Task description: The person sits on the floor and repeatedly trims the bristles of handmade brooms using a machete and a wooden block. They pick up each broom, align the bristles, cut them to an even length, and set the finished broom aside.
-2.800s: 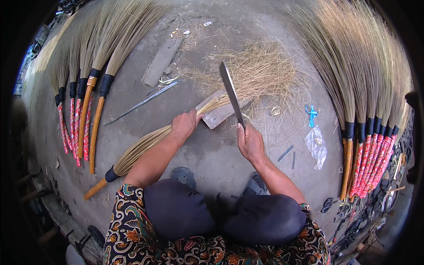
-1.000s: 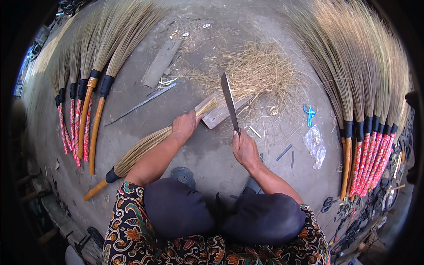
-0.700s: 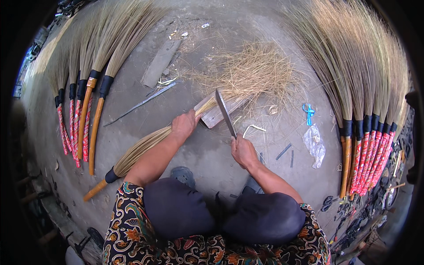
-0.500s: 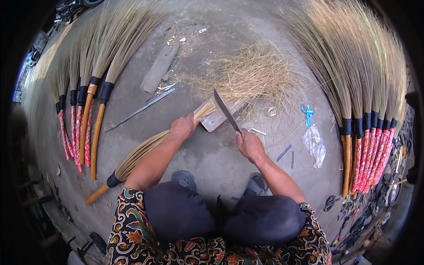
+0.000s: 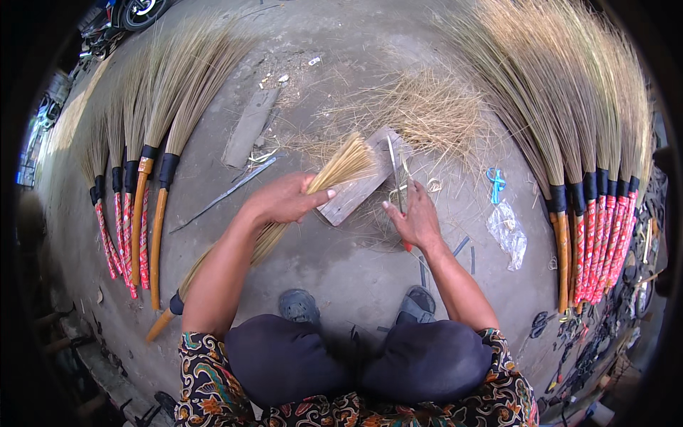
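My left hand [image 5: 288, 199] is closed around the straw bristles of a broom [image 5: 350, 162], just below their trimmed ends. The broom's bristles run back under my left forearm to a black band and an orange handle [image 5: 161, 324] at the lower left. My right hand [image 5: 414, 219] is over a knife [image 5: 393, 165], thumb and fingers spread apart. The knife's blade points away from me beside a wooden board [image 5: 348, 200], and its red handle end shows below my palm. Part of the handle is hidden by the hand.
Loose straw clippings [image 5: 434, 114] are heaped beyond the board. Finished brooms stand fanned out at left [image 5: 171, 167] and right [image 5: 590, 186]. A flat plank [image 5: 250, 128], a thin metal strip [image 5: 224, 193], a blue ribbon [image 5: 496, 185] and a clear plastic bag [image 5: 506, 231] lie around.
The broom's trimmed end has come up off the board, turned in my left hand. My right hand has lowered the knife beside the board, and its fingers have loosened.
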Available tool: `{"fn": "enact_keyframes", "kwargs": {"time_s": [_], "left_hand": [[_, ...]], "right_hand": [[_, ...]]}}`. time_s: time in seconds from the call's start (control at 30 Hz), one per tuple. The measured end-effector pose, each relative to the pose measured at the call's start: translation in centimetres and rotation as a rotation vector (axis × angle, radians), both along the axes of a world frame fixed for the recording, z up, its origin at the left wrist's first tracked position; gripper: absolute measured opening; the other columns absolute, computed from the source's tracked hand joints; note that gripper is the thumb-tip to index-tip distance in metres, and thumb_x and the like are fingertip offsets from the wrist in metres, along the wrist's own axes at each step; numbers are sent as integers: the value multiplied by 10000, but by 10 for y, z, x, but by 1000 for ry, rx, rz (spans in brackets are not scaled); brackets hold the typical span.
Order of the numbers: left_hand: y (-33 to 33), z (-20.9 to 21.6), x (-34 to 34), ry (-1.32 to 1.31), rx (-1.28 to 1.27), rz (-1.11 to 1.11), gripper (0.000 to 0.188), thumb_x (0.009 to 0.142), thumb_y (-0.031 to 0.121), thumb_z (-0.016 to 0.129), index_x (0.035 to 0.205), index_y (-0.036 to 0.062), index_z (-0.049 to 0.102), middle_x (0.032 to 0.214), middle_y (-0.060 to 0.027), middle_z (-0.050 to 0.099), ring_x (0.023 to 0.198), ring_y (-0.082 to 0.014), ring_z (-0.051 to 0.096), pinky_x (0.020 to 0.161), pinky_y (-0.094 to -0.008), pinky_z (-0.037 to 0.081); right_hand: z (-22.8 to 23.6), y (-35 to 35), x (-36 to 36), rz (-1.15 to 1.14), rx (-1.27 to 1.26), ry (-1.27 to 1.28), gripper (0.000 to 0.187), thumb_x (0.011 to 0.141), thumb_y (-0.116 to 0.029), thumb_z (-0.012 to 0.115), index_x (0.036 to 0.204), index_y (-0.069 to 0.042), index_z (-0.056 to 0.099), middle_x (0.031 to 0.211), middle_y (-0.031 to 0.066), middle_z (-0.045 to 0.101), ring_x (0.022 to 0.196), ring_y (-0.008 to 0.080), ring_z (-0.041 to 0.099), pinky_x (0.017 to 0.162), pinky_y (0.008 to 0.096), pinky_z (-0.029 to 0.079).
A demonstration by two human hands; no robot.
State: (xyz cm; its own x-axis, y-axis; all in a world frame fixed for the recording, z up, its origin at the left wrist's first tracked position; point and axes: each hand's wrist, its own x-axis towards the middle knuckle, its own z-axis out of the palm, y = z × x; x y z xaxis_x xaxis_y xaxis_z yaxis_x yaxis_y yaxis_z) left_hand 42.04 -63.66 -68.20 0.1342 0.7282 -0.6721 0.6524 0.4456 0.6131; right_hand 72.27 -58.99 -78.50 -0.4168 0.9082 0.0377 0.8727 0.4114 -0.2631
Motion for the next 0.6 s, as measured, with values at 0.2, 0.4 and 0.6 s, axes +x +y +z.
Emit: {"fn": "enact_keyframes", "kwargs": {"time_s": [0.2, 0.4, 0.6], "left_hand": [[20, 39, 69, 78, 642, -409, 627, 891, 505, 761, 1263, 8, 668, 1192, -256, 678, 1175, -369, 649, 1023, -475, 509], [-36, 56, -46, 189, 802, 143, 1085, 761, 618, 853, 1544, 1, 424, 1528, -285, 479, 1461, -418, 441, 1214, -479, 379], [-239, -37, -120, 377, 178, 123, 1104, 690, 568, 916, 1541, 51, 439, 1518, -247, 506, 1427, -422, 476, 1194, -472, 403]], "right_hand": [[39, -18, -50, 73, -930, 1330, 673, 1090, -490, 540, 1492, 46, 476, 1427, 196, 579, 1330, 282, 565, 1157, 412, 433], [28, 15, -20, -401, -867, 1548, 428, 1123, -345, 481, 1262, 12, 672, 1106, 121, 732, 1036, 205, 683, 951, 358, 530], [41, 85, 28, -419, -681, 1572, 415, 1093, -361, 542, 1264, -9, 679, 1199, 117, 694, 1100, 227, 662, 1011, 377, 507]]}}
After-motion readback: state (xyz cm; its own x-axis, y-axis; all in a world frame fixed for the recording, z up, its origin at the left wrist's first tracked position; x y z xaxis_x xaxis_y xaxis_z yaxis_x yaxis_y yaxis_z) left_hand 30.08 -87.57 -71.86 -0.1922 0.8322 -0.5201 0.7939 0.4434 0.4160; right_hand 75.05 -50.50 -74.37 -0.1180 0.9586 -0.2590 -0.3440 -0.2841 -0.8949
